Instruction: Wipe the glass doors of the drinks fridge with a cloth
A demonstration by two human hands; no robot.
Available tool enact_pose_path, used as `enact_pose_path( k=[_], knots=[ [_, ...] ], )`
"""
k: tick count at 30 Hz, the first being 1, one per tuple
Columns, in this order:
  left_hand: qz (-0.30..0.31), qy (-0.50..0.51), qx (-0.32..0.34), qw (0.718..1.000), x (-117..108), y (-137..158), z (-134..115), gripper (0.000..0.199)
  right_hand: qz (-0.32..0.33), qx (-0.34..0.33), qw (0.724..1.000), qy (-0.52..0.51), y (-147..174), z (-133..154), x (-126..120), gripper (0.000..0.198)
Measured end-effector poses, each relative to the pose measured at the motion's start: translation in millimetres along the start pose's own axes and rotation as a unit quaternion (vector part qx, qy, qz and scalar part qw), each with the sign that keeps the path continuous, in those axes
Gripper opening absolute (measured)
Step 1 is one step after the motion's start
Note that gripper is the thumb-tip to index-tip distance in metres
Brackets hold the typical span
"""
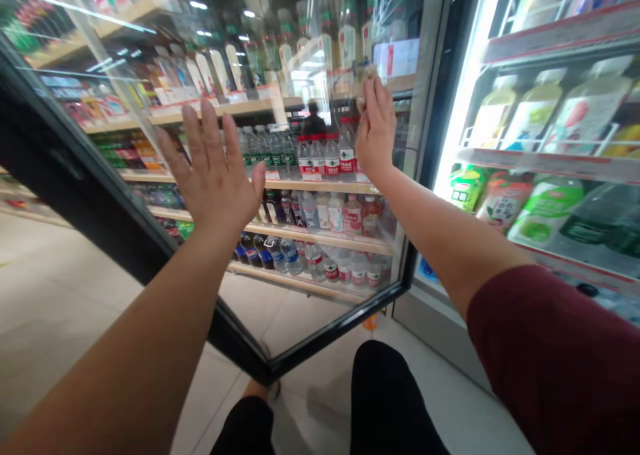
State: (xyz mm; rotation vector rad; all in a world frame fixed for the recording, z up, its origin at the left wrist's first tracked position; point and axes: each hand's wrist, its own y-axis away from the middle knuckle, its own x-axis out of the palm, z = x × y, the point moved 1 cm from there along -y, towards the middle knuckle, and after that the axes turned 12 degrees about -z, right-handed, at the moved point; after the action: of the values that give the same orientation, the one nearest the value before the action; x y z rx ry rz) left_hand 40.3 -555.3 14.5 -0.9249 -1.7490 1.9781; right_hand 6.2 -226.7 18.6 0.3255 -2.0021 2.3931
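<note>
A glass cooler door (320,321) with a black frame stands swung out in front of me. My left hand (215,165) is spread flat against or just before the glass, fingers pointing up, holding nothing. Higher up and to the right, my right hand (376,131) presses a crumpled beige cloth (367,75) on the pane near the hinge side. Fingers of that hand cover most of the cloth. A pale rectangular label (397,58) shows on the glass just right of the cloth.
To the right, the lit cooler (545,155) holds several drink bottles on its shelves. Through the glass, wooden shelves (320,241) carry rows of bottles. Below are a light tiled floor (65,295) and my legs (385,395). An orange object (370,321) sits low by the cooler's base.
</note>
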Motion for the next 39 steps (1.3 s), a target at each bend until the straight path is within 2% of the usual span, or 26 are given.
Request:
enact_pose_path(
  k=[3, 5, 8, 11, 13, 17, 20, 23, 25, 29, 31, 36, 39],
  knots=[
    [-0.003, 0.009, -0.006, 1.0, 0, 0, -1, 0.087, -0.007, 0.008, 1.0, -0.012, 31, -15, -7, 0.063],
    [-0.003, 0.024, -0.01, 1.0, 0, 1, -1, 0.087, -0.008, 0.009, 1.0, -0.018, 32, -27, -9, 0.064],
    [-0.008, 0.064, -0.011, 0.998, 1, 2, 0, 0.09, -0.028, 0.043, 0.998, -0.02, -3, -41, -1, 0.065],
    [-0.014, 0.094, -0.014, 0.995, 0, 2, 1, 0.09, -0.044, 0.061, 0.997, -0.016, -41, -41, 12, 0.069],
    [-0.011, 0.098, -0.017, 0.995, 0, 2, 0, 0.088, -0.051, 0.049, 0.997, -0.033, -46, -31, 18, 0.071],
    [-0.002, 0.07, -0.023, 0.997, 0, 1, -3, 0.088, -0.081, 0.033, 0.992, -0.089, -37, -6, 23, 0.075],
    [-0.002, 0.063, -0.032, 0.998, 0, 1, -4, 0.088, -0.098, -0.006, 0.992, -0.08, -57, 13, 31, 0.076],
    [-0.005, 0.062, -0.034, 0.997, 0, 2, -5, 0.086, -0.099, -0.029, 0.994, -0.048, -78, 41, 34, 0.068],
    [-0.008, 0.052, -0.023, 0.998, 0, 2, -5, 0.084, -0.083, -0.029, 0.996, -0.031, -74, 66, 27, 0.064],
    [-0.003, 0.031, -0.006, 1.0, 0, 2, -7, 0.083, -0.005, -0.063, 0.998, 0.016, -40, 107, 3, 0.067],
    [-0.002, 0.03, -0.003, 1.0, 0, 2, -7, 0.081, 0.01, -0.073, 0.997, 0.029, -38, 116, -2, 0.07],
    [-0.012, 0.051, -0.003, 0.999, 1, 3, -5, 0.079, 0.007, -0.074, 0.997, 0.006, -59, 133, 0, 0.068],
    [-0.009, 0.065, -0.01, 0.998, 0, 3, -6, 0.078, 0.017, -0.084, 0.996, 0.026, -48, 148, -5, 0.071]
  ],
)
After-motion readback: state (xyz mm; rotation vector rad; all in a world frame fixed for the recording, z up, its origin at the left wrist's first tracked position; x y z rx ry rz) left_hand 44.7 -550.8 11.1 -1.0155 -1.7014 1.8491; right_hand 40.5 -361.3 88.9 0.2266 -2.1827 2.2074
